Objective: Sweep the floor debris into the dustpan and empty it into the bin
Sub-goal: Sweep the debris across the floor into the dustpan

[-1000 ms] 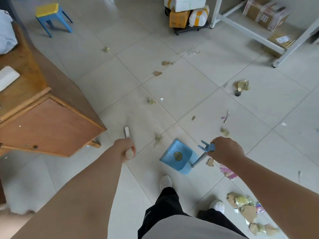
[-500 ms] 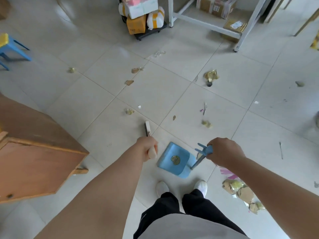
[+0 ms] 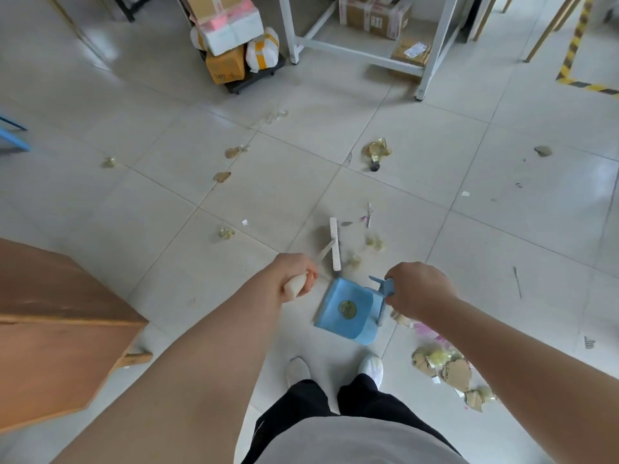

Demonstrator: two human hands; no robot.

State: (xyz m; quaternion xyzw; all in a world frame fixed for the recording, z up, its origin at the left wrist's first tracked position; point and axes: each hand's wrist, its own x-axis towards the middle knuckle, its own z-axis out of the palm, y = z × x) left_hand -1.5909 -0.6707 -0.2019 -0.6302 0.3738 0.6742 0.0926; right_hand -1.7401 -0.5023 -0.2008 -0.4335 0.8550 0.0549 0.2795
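- Left hand (image 3: 296, 279) curled tight round the broom handle (image 3: 323, 254); broom head (image 3: 335, 244) down on the floor (image 3: 435, 169), just ahead of the dustpan (image 3: 348, 309).
- Right hand (image 3: 415, 289) closed round the dustpan's blue grip, pan tilted, mouth toward the broom.
- Press the lip flat to the floor, then draw short strokes, pulling the yellow scraps (image 3: 374, 242) straight in.
- Bin out of sight.

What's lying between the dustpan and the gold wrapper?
Head view: yellowish scraps just past the dustpan, right of the brush, then a thin stick; bare from there to the wrapper.
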